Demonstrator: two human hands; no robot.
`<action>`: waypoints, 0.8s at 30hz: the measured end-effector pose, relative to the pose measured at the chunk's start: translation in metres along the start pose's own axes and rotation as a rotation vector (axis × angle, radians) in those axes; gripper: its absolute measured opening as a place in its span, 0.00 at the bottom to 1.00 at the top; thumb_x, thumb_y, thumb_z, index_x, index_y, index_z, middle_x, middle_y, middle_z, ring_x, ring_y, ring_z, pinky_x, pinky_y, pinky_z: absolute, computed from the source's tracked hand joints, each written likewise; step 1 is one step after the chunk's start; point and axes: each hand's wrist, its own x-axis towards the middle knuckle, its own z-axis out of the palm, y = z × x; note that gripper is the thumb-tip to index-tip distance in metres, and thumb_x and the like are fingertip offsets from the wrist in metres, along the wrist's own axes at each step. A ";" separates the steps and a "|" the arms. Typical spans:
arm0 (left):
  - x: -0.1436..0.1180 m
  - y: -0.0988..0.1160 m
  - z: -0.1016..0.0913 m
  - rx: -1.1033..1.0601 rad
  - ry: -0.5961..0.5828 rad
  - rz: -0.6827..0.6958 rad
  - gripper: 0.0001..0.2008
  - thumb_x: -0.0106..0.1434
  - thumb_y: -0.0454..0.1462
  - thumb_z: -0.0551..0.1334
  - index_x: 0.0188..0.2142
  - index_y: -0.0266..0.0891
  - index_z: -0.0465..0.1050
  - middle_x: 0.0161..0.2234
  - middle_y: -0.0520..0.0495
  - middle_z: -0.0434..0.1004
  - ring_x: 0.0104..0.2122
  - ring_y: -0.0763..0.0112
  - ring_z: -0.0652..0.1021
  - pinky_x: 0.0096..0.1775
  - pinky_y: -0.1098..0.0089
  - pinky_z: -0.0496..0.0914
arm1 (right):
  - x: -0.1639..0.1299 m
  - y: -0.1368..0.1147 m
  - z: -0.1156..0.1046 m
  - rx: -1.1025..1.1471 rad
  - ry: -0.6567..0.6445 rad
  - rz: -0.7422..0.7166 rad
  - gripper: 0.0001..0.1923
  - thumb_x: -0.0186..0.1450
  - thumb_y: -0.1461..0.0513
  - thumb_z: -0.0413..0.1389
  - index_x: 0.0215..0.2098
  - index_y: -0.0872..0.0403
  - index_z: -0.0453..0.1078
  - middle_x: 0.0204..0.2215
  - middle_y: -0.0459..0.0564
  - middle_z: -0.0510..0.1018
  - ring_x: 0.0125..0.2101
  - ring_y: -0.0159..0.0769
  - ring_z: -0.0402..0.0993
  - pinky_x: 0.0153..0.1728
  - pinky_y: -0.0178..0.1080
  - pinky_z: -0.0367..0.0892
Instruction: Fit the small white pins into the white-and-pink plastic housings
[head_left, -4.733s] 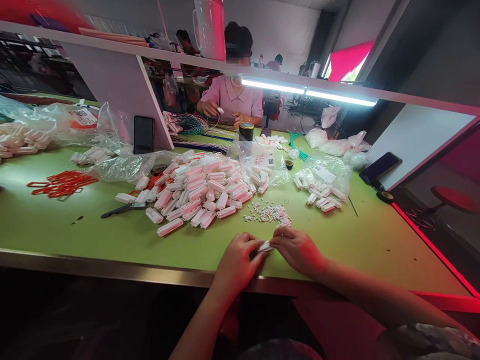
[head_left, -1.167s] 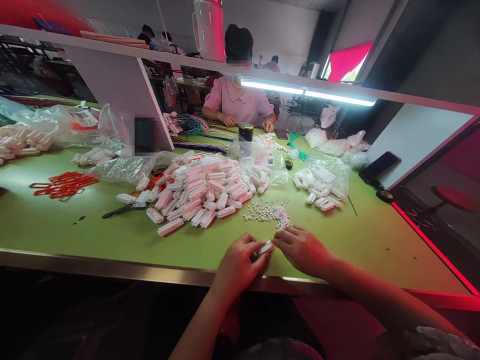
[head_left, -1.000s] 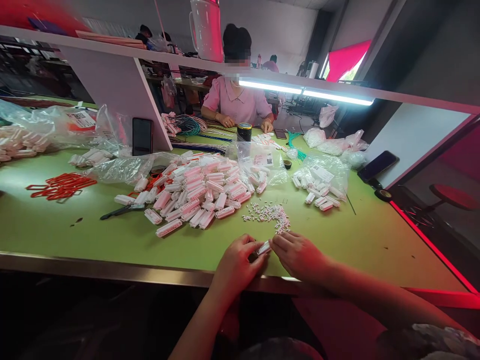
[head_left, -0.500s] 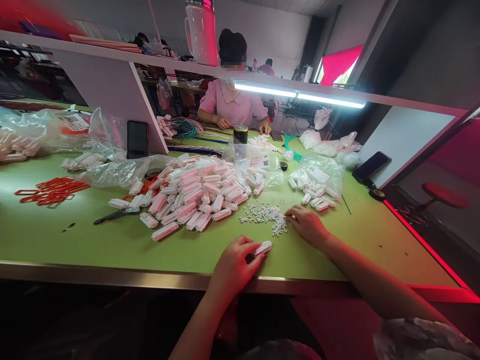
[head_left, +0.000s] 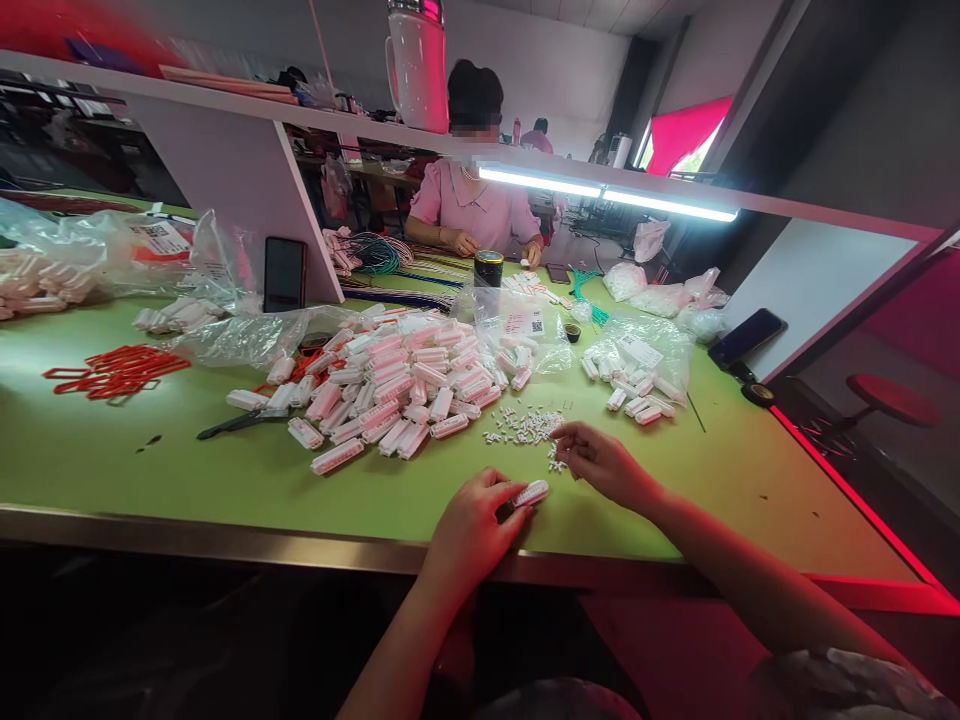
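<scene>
My left hand [head_left: 474,530] is closed on a white plastic connector housing [head_left: 531,493], thumb and fingers pinching it by its near end just above the table. The rows of slots on its upper face show. Over the right edge of a scatter of tiny white plugs [head_left: 525,427] is my right hand [head_left: 604,465]. Its fingers are bent and drawn together; anything between the fingertips is too small to make out. A large heap of similar white connector housings [head_left: 390,385] lies left of the tiny plugs.
Scissors [head_left: 240,423] and orange plastic pieces [head_left: 120,370] lie to the left. Clear bags with more housings [head_left: 637,350] sit behind. A phone [head_left: 285,273] leans on the divider; a black tin [head_left: 488,268] stands midway. Across the table sits a co-worker [head_left: 476,200]. The table's metal edge [head_left: 225,540] runs in front.
My right hand has moved left, over the tiny plugs, with its fingers more bent. My left hand keeps the connector housing in nearly the same place. The view has shifted slightly.
</scene>
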 end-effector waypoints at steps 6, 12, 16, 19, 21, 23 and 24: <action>0.000 0.001 -0.002 -0.001 -0.003 0.005 0.11 0.67 0.41 0.62 0.45 0.46 0.81 0.36 0.48 0.75 0.37 0.65 0.77 0.41 0.68 0.69 | -0.009 -0.014 0.013 -0.108 0.014 -0.093 0.10 0.69 0.57 0.57 0.34 0.53 0.75 0.28 0.46 0.78 0.28 0.32 0.73 0.31 0.34 0.69; 0.001 0.001 -0.002 0.002 -0.007 0.002 0.10 0.67 0.41 0.62 0.44 0.46 0.81 0.36 0.48 0.75 0.37 0.65 0.77 0.41 0.68 0.70 | -0.010 -0.006 0.022 -0.153 -0.002 -0.251 0.13 0.72 0.59 0.53 0.35 0.54 0.77 0.34 0.51 0.79 0.36 0.35 0.77 0.40 0.38 0.73; 0.000 0.001 -0.001 -0.005 -0.004 -0.001 0.10 0.66 0.41 0.62 0.44 0.45 0.81 0.36 0.47 0.75 0.38 0.65 0.77 0.41 0.68 0.70 | -0.013 0.001 0.026 -0.344 -0.010 -0.310 0.13 0.74 0.61 0.49 0.39 0.54 0.76 0.36 0.52 0.79 0.38 0.35 0.77 0.41 0.38 0.73; 0.000 0.000 -0.001 -0.011 -0.007 0.000 0.10 0.67 0.41 0.61 0.44 0.45 0.80 0.36 0.47 0.75 0.37 0.65 0.76 0.41 0.68 0.69 | -0.016 0.002 0.027 -0.489 -0.005 -0.368 0.13 0.74 0.62 0.49 0.40 0.54 0.76 0.37 0.52 0.79 0.37 0.36 0.77 0.41 0.38 0.72; 0.000 0.000 -0.001 -0.011 -0.015 -0.005 0.10 0.67 0.40 0.61 0.43 0.45 0.81 0.36 0.48 0.74 0.37 0.65 0.76 0.41 0.68 0.69 | -0.017 0.001 0.027 -0.532 0.006 -0.386 0.13 0.74 0.62 0.49 0.39 0.54 0.75 0.37 0.52 0.79 0.37 0.36 0.77 0.41 0.38 0.72; 0.000 0.000 -0.001 -0.013 -0.018 -0.010 0.09 0.67 0.40 0.62 0.43 0.45 0.80 0.36 0.48 0.74 0.37 0.65 0.76 0.41 0.68 0.69 | -0.017 -0.001 0.026 -0.513 0.018 -0.367 0.12 0.74 0.62 0.49 0.39 0.54 0.75 0.37 0.52 0.79 0.37 0.36 0.77 0.40 0.38 0.72; 0.000 0.000 -0.001 -0.016 -0.017 -0.011 0.09 0.67 0.40 0.62 0.43 0.45 0.80 0.36 0.48 0.74 0.37 0.65 0.76 0.41 0.68 0.69 | -0.017 -0.002 0.026 -0.487 0.025 -0.350 0.12 0.74 0.62 0.50 0.39 0.53 0.75 0.36 0.52 0.79 0.37 0.36 0.77 0.40 0.37 0.71</action>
